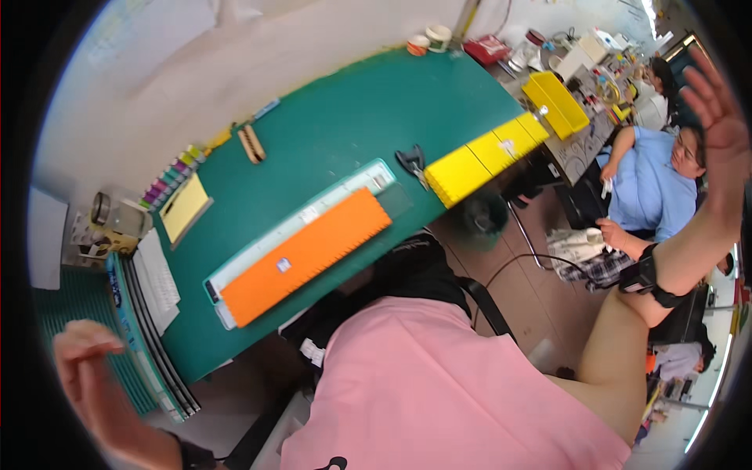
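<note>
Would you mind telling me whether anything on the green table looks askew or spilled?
Nothing looks spilled. Only the orange board looks slightly off: it lies off-centre over the pale case, toward the near side, leaving a strip of the case showing along the far side.

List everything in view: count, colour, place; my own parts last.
Table: one, green, centre
Tray: one, whitish with teal edge, on table
Toothed strip: one, orange, over the tray
Pliers: one, black, right of tray
Boxes: about four, yellow, table's right edge
Bin: one, yellow, upper right
Wooden tool: one, tan, near wall
Tubs: two, orange and cream, far end
Notepad: one, yellow, table's left
Small bottles or spools: several, mixed colours, by wall
Jar: one, clear, far left
Panels: several, teal and dark, left end
Clutter: uncountable, mixed, upper right
Co-workers: at least two, nearest in light blue, right
Shirt: one, pink, bottom centre
Left hand: one, dark arm strap, lower left
Right hand: one, black arm strap, upper right
</note>
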A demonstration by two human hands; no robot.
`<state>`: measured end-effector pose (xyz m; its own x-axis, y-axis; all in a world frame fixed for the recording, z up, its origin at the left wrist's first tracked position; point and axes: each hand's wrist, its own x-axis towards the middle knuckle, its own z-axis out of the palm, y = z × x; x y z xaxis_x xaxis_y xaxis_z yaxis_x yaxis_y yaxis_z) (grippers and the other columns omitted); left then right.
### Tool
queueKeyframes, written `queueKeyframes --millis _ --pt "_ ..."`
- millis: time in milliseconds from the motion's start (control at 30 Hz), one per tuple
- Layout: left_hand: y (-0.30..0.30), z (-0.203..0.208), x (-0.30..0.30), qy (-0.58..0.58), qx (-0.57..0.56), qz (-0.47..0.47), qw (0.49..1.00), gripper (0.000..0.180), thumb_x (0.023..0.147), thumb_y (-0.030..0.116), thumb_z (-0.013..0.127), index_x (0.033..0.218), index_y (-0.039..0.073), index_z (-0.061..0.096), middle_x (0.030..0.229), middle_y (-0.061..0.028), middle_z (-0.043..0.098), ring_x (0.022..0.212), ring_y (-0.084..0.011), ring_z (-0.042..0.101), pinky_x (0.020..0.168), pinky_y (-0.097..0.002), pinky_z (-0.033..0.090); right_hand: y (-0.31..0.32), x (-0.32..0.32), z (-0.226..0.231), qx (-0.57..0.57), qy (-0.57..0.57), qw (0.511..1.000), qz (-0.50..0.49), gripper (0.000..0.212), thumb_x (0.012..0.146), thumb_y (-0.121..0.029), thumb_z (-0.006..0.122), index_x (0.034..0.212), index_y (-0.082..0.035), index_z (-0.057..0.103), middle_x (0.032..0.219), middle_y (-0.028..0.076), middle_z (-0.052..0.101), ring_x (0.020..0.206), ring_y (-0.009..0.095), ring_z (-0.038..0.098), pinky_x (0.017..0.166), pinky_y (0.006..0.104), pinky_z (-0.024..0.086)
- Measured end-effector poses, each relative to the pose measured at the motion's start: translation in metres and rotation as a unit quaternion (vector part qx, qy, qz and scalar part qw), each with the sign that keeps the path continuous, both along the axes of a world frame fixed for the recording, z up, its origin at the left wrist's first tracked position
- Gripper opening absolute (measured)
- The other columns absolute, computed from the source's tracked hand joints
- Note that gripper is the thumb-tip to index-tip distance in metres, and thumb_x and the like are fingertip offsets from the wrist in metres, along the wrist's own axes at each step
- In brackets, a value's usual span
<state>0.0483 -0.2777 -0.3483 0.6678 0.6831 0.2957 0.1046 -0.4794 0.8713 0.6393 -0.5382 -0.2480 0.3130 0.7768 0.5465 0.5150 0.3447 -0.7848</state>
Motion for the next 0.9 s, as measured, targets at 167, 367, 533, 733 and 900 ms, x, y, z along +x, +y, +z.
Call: queueKeyframes --millis 167,367,533,733,900 --pt "-0.047 -0.099 0.131 0.002 -0.264 0.041 0.964 0.019 0.094 0.013 0.056 0.097 -0.005 0.061 0.091 -0.0158 0.068 0.083 -0.0246 0.068 0.077 -0.0337 0.055 -0.046 0.047 -0.123 -0.119 0.1 0.974 -0.165 0.06 0.106 -0.037 0.043 0.146 0.007 0.045 0.129 0.023 0.063 0.111 0.026 0.066 0.097 0.0371 0.052" --pt "-0.077 -0.205 0.269 0.039 -0.564 -0.08 0.821 0.036 0.101 0.015 0.059 0.129 -0.008 0.056 0.123 -0.0191 0.067 0.109 -0.0266 0.069 0.092 -0.0362 0.056 -0.025 0.17 -0.288 -0.236 0.229 0.913 -0.24 0.044 0.102 -0.03 0.056 0.131 0.002 0.06 0.111 0.016 0.072 0.095 0.024 0.071 0.082 0.0332 0.058" --pt "-0.094 -0.251 0.355 0.068 -0.572 -0.036 0.816 0.044 0.103 0.021 0.059 0.136 -0.008 0.051 0.128 -0.0161 0.063 0.109 -0.0231 0.068 0.088 -0.0337 0.055 0.016 0.227 -0.395 -0.274 0.016 0.872 -0.405 0.039 0.097 -0.033 0.065 0.108 0.004 0.073 0.098 0.013 0.076 0.092 0.021 0.071 0.08 0.0325 0.053" --pt "-0.09 -0.253 0.378 0.126 -0.536 -0.028 0.834 0.056 0.101 0.034 0.063 0.137 -0.008 0.052 0.124 -0.0166 0.064 0.101 -0.0224 0.07 0.08 -0.0324 0.056 0.035 0.25 -0.436 -0.267 0.074 0.9 -0.337 0.042 0.096 -0.036 0.066 0.106 0.004 0.074 0.084 0.008 0.071 0.08 0.013 0.062 0.074 0.0326 0.05" --pt "-0.098 -0.239 0.358 0.198 -0.44 -0.142 0.864 0.042 0.096 0.017 0.067 0.13 -0.007 0.061 0.108 -0.0132 0.072 0.09 -0.0176 0.071 0.075 -0.0304 0.057 -0.012 0.319 -0.455 -0.324 -0.159 0.887 -0.288 0.043 0.102 -0.043 0.055 0.115 -0.006 0.073 0.087 0.005 0.065 0.075 0.013 0.06 0.073 0.0292 0.052"
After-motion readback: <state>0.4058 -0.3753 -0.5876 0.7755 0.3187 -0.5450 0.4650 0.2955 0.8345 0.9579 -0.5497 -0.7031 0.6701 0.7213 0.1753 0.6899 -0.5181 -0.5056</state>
